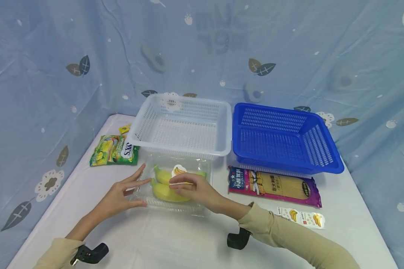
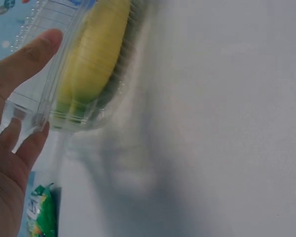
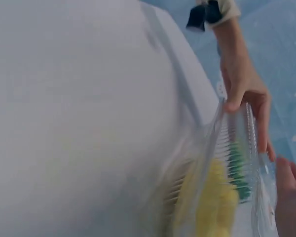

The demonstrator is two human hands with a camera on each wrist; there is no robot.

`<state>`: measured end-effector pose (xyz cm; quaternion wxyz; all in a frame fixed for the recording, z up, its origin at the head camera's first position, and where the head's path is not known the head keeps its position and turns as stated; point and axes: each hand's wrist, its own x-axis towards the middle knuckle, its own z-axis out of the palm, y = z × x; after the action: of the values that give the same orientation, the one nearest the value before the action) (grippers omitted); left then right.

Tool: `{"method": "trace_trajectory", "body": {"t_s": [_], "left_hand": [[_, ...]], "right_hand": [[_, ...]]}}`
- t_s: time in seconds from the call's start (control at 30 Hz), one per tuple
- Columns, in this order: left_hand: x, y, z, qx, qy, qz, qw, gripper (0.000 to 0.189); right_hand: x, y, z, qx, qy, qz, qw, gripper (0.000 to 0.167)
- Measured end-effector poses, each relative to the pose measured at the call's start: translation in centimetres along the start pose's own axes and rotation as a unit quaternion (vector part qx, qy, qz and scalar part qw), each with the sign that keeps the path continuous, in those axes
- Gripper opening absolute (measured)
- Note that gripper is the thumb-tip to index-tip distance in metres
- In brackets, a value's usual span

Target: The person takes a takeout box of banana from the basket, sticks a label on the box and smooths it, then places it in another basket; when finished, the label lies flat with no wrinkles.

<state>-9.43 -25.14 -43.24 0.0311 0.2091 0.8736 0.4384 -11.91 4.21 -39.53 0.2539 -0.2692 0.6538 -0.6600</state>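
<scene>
A clear plastic box (image 1: 141, 192) with yellow bananas (image 1: 168, 192) inside lies in front of the white basket, its lid down. My left hand (image 1: 121, 196) holds the box's left end, thumb at the near edge and fingers spread along the side. In the left wrist view the thumb (image 2: 42, 47) lies on the clear plastic, with fingertips on the opposite side. My right hand (image 1: 200, 190) is over the lid, its fingertips at a white sticker (image 1: 178, 170) with a banana picture. Those fingers partly hide the sticker. Only a few right fingers (image 3: 288, 185) show in the right wrist view.
A white basket (image 1: 185, 148) and a blue basket (image 1: 286, 166) stand at the back. Left lies a green snack bag (image 1: 112, 151) with a small yellow packet (image 1: 124, 129) behind it. A noodle pack (image 1: 276, 186) and a strip of banana stickers (image 1: 303, 218) lie right.
</scene>
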Motion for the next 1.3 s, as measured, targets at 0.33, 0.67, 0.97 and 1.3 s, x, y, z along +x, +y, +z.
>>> {"method": "trace_trajectory", "body": {"t_s": [0.33, 0.67, 0.97, 1.3], "left_hand": [[1.1, 0.6, -3.0, 0.016, 0.053, 0.001, 0.9985, 0.054], [6.2, -1.6, -7.1, 0.075, 0.117, 0.005, 0.9903, 0.047], [9.5, -3.5, -8.7, 0.103, 0.083, -0.024, 0.9909, 0.043], [11.4, -3.6, -8.9, 0.144, 0.072, -0.063, 0.9849, 0.028]], "right_hand": [[-4.5, 1.6, -0.3, -0.206, 0.191, -0.146, 0.9485, 0.039], [-5.3, 4.2, 0.8, -0.244, 0.260, -0.138, 0.9239, 0.071], [-5.1, 5.4, 1.3, -0.238, 0.272, -0.063, 0.9301, 0.098], [-4.7, 6.9, 2.1, -0.196, 0.276, -0.050, 0.9396, 0.103]]}}
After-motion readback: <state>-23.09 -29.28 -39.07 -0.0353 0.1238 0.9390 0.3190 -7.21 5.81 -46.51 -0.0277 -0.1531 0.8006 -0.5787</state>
